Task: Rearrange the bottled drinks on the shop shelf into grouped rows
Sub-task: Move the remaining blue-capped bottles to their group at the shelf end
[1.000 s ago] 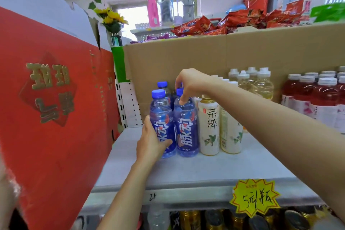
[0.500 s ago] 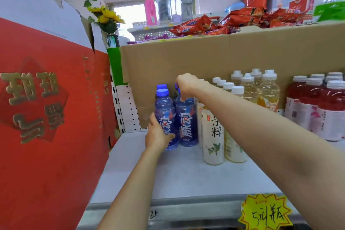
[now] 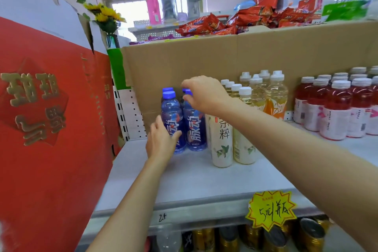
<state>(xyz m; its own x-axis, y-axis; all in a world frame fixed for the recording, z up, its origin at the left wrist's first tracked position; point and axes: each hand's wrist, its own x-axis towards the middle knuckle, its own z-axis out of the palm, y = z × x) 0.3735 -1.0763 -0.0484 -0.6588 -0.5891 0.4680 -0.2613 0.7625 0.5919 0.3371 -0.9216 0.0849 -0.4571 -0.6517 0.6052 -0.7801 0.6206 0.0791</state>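
Observation:
Several blue-capped bottles with blue labels stand at the back left of the grey shelf [image 3: 196, 178]. My left hand [image 3: 160, 141] grips the front left blue bottle [image 3: 171, 112] low on its body. My right hand [image 3: 202, 93] pinches the cap and neck of the front right blue bottle [image 3: 195, 129]. Right beside them stand rows of white tea bottles [image 3: 222, 143], then clear yellow drink bottles [image 3: 275, 96], and red drink bottles [image 3: 337, 112] further right.
A cardboard wall [image 3: 225, 61] backs the shelf, with snack packs [image 3: 204, 25] on top. A red gift box [image 3: 47, 129] closes off the left side. A yellow price tag [image 3: 271, 209] hangs on the shelf's front edge, above cans [image 3: 272, 239] on the shelf below.
Both blue bottles slid back toward the cardboard wall with my hands on them. They now stand behind the front tea bottles, leaving more bare shelf in front.

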